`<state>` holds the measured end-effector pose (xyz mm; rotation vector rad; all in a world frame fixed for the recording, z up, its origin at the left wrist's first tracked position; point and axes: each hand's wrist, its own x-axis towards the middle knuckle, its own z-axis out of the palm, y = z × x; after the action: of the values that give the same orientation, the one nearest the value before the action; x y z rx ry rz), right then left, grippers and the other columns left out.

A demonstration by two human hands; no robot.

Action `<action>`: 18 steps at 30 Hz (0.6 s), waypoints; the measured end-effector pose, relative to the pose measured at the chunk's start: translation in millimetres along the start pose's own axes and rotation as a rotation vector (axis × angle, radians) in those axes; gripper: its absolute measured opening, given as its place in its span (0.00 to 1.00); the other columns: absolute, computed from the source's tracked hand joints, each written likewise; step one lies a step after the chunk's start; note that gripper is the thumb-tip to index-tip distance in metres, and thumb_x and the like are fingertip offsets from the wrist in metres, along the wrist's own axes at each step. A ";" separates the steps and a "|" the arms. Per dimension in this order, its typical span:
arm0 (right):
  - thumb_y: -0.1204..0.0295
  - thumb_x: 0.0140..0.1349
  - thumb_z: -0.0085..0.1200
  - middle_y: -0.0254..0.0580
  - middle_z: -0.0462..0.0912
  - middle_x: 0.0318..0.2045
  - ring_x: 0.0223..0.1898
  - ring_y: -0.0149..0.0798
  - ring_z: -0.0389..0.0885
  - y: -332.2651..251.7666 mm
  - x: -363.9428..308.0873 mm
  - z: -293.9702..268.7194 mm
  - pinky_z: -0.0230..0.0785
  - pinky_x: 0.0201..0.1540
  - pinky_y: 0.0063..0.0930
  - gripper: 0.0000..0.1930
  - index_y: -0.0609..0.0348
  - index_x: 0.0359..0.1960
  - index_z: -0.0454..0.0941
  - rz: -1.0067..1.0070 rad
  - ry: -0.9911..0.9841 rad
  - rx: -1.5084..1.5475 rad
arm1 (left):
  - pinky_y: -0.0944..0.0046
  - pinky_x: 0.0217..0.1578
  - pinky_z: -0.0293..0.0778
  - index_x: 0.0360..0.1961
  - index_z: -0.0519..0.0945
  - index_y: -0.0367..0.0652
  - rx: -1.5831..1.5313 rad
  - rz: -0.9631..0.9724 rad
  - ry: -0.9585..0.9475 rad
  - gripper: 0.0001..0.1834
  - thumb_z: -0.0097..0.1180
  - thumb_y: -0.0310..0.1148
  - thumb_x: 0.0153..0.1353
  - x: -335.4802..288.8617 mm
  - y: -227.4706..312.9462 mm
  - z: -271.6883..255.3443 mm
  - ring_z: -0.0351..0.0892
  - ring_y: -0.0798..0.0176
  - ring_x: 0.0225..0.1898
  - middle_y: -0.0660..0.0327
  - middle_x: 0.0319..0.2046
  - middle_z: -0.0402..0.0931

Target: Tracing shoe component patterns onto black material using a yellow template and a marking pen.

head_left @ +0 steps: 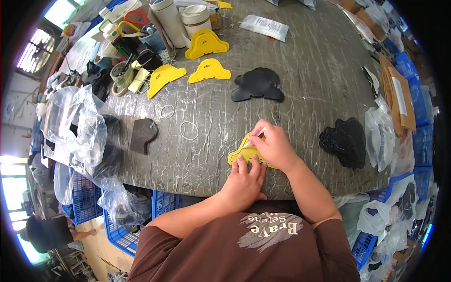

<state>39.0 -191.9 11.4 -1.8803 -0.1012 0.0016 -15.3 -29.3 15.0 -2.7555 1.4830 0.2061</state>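
A yellow curved template (233, 156) lies flat on the table close in front of me. My left hand (244, 182) rests on its near edge, fingers stretched out and pressing down. In my right hand (274, 146) is a slim white pen (249, 143), pinched between thumb and fingers, its tip over the template. That hand covers the template's right part, and what lies beneath it is hidden. Beyond my hands sits a pile of black shaped pieces (257, 84). Another black stack (345, 143) lies to the right.
Three areas of yellow templates (206, 44) lie toward the back, beside a white cup (195, 19) and scissors (134, 23). Rubber bands (189, 130) and a dark scrap (143, 135) are at left. Plastic bags (77, 127) and blue crates (120, 232) crowd the table's edges.
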 end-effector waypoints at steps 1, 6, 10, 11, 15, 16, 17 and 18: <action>0.77 0.61 0.58 0.49 0.82 0.26 0.28 0.43 0.84 0.3 1.0 -0.9 0.74 0.32 0.32 0.06 0.66 0.32 0.74 -0.002 -0.010 -0.003 | 0.41 0.54 0.73 0.66 0.69 0.40 0.001 0.004 -0.009 0.49 0.58 0.65 0.51 0.0 -0.1 -0.3 0.70 0.26 0.54 0.42 0.61 0.65; 0.78 0.61 0.57 0.49 0.82 0.25 0.27 0.42 0.84 2.7 4.1 -2.6 0.74 0.32 0.32 0.06 0.66 0.31 0.73 0.000 0.022 0.008 | 0.41 0.55 0.73 0.66 0.69 0.41 0.003 0.006 -0.018 0.48 0.58 0.64 0.51 -0.5 0.5 -0.7 0.69 0.26 0.54 0.43 0.61 0.65; 0.80 0.63 0.55 0.42 0.82 0.25 0.29 0.34 0.84 0.9 8.3 -5.7 0.76 0.34 0.28 0.04 0.65 0.32 0.72 0.023 0.030 -0.025 | 0.40 0.54 0.73 0.65 0.70 0.41 -0.007 -0.006 -0.020 0.47 0.58 0.64 0.51 -0.6 0.6 0.6 0.68 0.26 0.55 0.43 0.61 0.65; 0.80 0.63 0.55 0.42 0.82 0.25 0.29 0.34 0.84 2.3 9.1 -6.9 0.76 0.34 0.28 0.04 0.65 0.32 0.72 0.026 0.032 -0.026 | 0.40 0.54 0.73 0.65 0.70 0.41 -0.009 -0.003 -0.021 0.47 0.58 0.64 0.51 -0.6 0.8 0.5 0.68 0.26 0.55 0.43 0.61 0.65; 0.80 0.64 0.55 0.42 0.81 0.26 0.29 0.32 0.83 11.4 12.9 -10.1 0.75 0.34 0.27 0.05 0.65 0.32 0.71 0.000 0.089 -0.028 | 0.41 0.54 0.73 0.65 0.70 0.41 -0.015 -0.005 -0.010 0.48 0.59 0.64 0.50 0.4 0.6 -0.2 0.68 0.27 0.55 0.44 0.61 0.65; 0.80 0.64 0.54 0.42 0.81 0.27 0.29 0.31 0.82 12.9 12.9 -10.5 0.75 0.34 0.27 0.05 0.65 0.33 0.70 0.012 0.097 -0.019 | 0.42 0.54 0.73 0.65 0.70 0.42 -0.015 -0.010 -0.003 0.48 0.60 0.64 0.50 0.2 0.9 -0.5 0.68 0.28 0.55 0.44 0.61 0.65; 0.80 0.64 0.54 0.42 0.81 0.27 0.29 0.31 0.82 14.3 13.3 -9.9 0.75 0.34 0.27 0.05 0.65 0.33 0.70 0.014 0.099 -0.020 | 0.42 0.54 0.73 0.65 0.70 0.42 -0.016 -0.008 -0.003 0.48 0.60 0.64 0.50 0.2 0.5 -0.7 0.68 0.28 0.55 0.44 0.61 0.65; 0.80 0.62 0.56 0.46 0.81 0.26 0.28 0.38 0.83 15.0 13.9 -8.8 0.75 0.33 0.30 0.05 0.65 0.32 0.71 -0.020 0.135 -0.008 | 0.42 0.54 0.73 0.65 0.70 0.42 -0.015 -0.010 -0.007 0.48 0.60 0.64 0.50 0.0 0.3 -1.6 0.68 0.28 0.55 0.44 0.61 0.65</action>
<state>54.3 -203.9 0.6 -1.8821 -0.0271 -0.1390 -15.3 -29.5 16.6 -2.7706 1.4716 0.2279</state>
